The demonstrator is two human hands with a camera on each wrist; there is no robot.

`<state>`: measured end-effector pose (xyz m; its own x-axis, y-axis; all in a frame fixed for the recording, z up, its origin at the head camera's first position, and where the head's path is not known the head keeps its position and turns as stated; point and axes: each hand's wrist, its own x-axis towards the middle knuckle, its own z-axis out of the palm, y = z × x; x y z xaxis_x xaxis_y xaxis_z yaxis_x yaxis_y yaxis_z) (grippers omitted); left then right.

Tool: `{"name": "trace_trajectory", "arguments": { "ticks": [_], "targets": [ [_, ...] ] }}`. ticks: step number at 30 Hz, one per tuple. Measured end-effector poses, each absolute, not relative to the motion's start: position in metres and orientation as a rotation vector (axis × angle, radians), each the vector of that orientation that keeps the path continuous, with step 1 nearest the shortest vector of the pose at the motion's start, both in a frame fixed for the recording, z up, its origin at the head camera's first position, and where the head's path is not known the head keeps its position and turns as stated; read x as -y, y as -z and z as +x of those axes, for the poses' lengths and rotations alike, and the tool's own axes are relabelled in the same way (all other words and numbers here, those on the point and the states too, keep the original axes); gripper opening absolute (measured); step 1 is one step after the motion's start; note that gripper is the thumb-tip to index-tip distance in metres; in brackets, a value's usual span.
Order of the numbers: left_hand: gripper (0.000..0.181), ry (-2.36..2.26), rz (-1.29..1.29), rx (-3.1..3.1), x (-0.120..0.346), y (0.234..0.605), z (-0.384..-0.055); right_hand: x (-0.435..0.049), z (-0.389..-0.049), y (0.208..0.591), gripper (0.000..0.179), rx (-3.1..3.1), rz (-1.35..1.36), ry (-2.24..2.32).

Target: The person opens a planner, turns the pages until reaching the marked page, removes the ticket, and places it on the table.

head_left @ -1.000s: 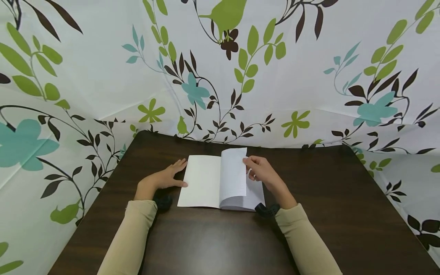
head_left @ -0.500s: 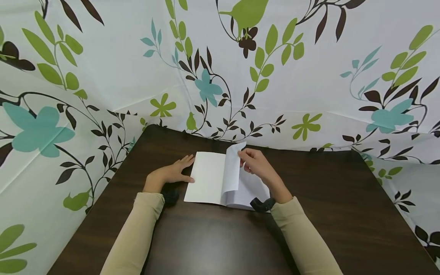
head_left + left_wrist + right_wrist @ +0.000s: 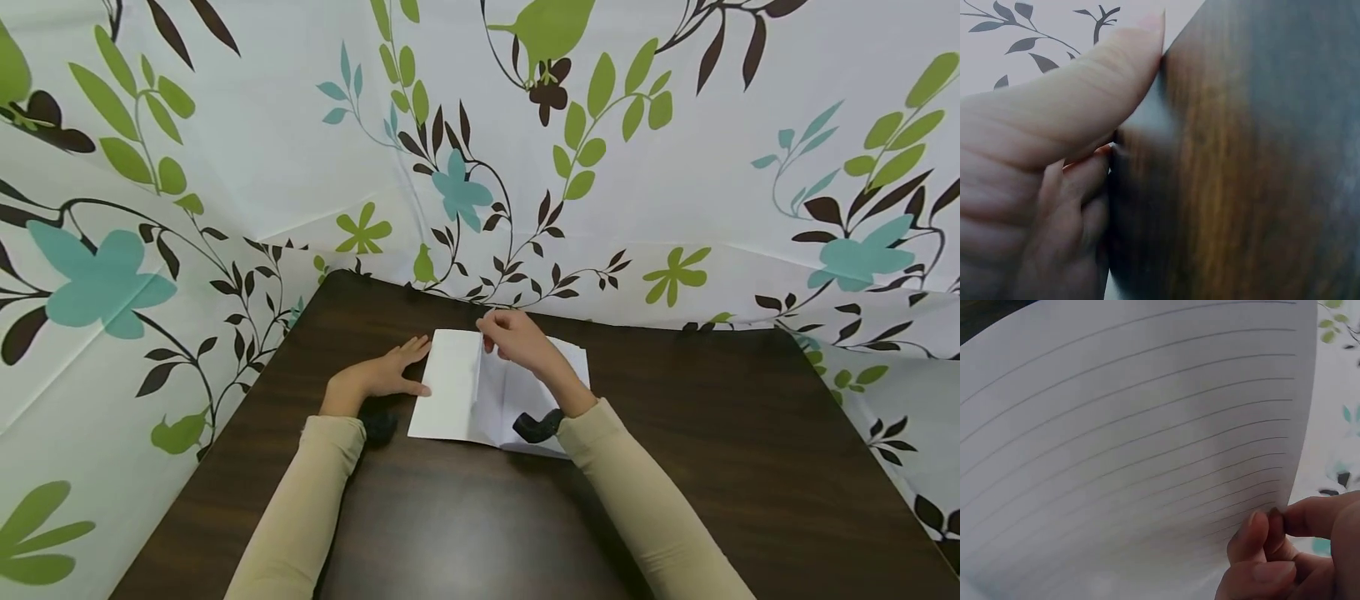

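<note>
An open notebook [image 3: 446,387] with white pages lies on the dark table. My right hand [image 3: 521,340] pinches one leaf near its far outer corner, and the leaf [image 3: 489,396] stands raised and bent over the middle of the notebook. Seen from the right wrist, this page [image 3: 1129,419] is ruled with lines and curves up to the fingertips [image 3: 1254,531]. My left hand [image 3: 378,375] rests at the notebook's left edge, its fingers extended and the thumb touching the left page. The left wrist view shows the thumb [image 3: 1097,87] close up beside blurred dark wood.
The dark wooden table [image 3: 465,517] extends around the notebook on every side. Behind it and to both sides hangs a white cloth [image 3: 300,183] with printed leaves, flowers and birds. A black wrist strap [image 3: 538,426] on the right arm overlaps the notebook's near right part.
My right hand has moved left, carrying the leaf from the right half up and over the middle. The left hand stays at the left edge. The head view has shifted slightly.
</note>
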<state>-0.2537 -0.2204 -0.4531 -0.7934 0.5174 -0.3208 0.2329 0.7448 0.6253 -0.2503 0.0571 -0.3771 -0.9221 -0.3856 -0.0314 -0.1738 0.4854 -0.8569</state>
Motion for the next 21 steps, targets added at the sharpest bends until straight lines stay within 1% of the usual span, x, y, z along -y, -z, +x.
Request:
{"name": "trace_trajectory", "arguments": {
  "ticks": [7,12,14,19,21],
  "targets": [
    [0.104,-0.783,0.553,-2.462,0.218,0.454,-0.254,-0.015,-0.266,0.391,0.037,-2.639,-0.591,1.046],
    [0.104,-0.793,0.564,-2.453,0.215,0.457,-0.253,0.007,-0.269,0.405,0.035,-2.671,-0.552,0.826],
    [0.097,-0.806,0.575,-2.452,0.214,0.457,-0.254,0.012,-0.27,0.41,0.035,-2.679,-0.526,0.788],
    [0.064,-0.831,0.589,-2.469,0.218,0.455,-0.255,0.022,-0.269,0.42,0.032,-2.677,-0.526,0.733],
    [0.059,-0.835,0.576,-2.473,0.221,0.454,-0.255,0.025,-0.269,0.423,0.031,-2.668,-0.524,0.706]
  ]
}}
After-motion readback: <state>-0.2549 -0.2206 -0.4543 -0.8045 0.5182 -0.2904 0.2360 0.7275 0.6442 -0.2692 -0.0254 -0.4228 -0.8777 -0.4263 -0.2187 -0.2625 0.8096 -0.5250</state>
